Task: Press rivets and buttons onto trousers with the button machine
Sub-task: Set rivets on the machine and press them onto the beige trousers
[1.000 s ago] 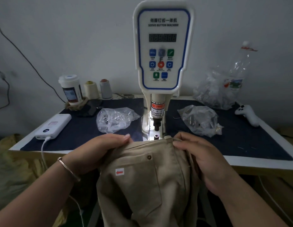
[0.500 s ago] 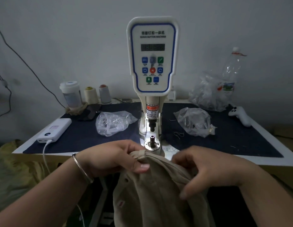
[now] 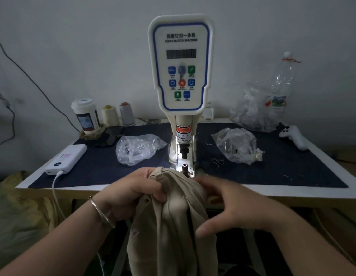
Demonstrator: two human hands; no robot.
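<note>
The machine (image 3: 181,76) stands at the middle of the table (image 3: 292,189), and everything here is placed from it. Its punch hangs raised over the lower die (image 3: 184,167), with a clear gap between them; nothing lies on the die.

The trousers (image 3: 173,216) are bunched just in front of the machine, off the table's front edge, their top fold close to the die but not on it. The left hand (image 3: 131,196), front-left of the machine, is clenched on a gathered fold of the cloth near its top. The right hand (image 3: 233,204), front-right of the machine, is blurred; its fingers are spread and curved against the side of the cloth, loosely cupping it, and I cannot tell whether they actually pinch any of it.

One dark fastener (image 3: 147,200) shows on the cloth just below the left hand's fingers, so at least one piece seems already pressed. How many more are due cannot be read from this view.

This looks like a turn between presses: the cloth is being gathered to bring another spot forward. Left to do: load a part, lay the spot flat on the die and press. Two bags lie beside the machine, one left (image 3: 138,148) and one right (image 3: 236,145); their contents are too small to name, likely the hardware.
</note>
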